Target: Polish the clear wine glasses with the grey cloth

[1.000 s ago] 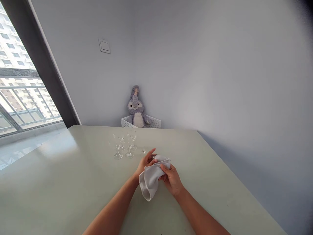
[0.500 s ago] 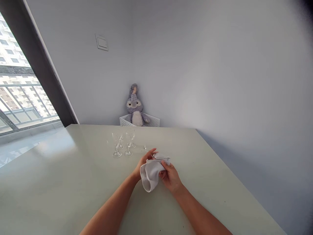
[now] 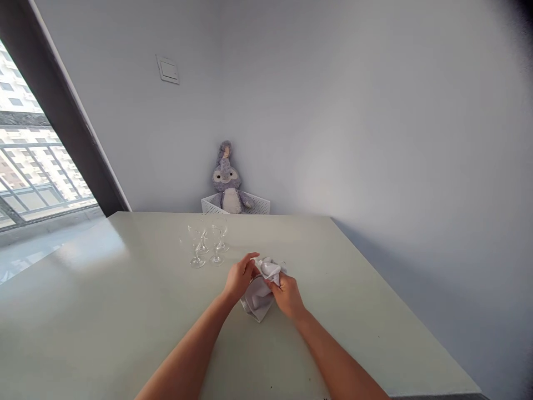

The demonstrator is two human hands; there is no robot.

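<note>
Two bare hands meet over a pale green, smooth surface [image 3: 125,316], working a light grey, soft fabric cloth [image 3: 259,303] against a clear, rounded drinking glass [image 3: 266,268]. The right hand [image 3: 287,294] has a narrow, closed grip on the cloth, thumb and fingers pinching the bunched fabric. The left hand [image 3: 239,278] curls at the left end of the glass, its grip closed about it, though the fingertips are partly hidden. The glass lies tilted between the two grips, mostly covered by cloth; a loose fold hangs below the grips, nearer the person, its corner pointing downward.

To the left of the grips and a little beyond them, a cluster of four clear, stemmed drinking glasses [image 3: 197,261] stands upright on the surface, close together and apart from the hands.

Farther out, past the far edge of the surface, a grey plush toy with a pale belly [image 3: 231,200] sits in a white, perforated basket [image 3: 261,207]. Above and left of the grips, a white, square wall switch [image 3: 169,70] is mounted on a pale grey wall [image 3: 333,111]. At far left, a dark-framed window [image 3: 41,166] looks onto a railing and pale buildings.
</note>
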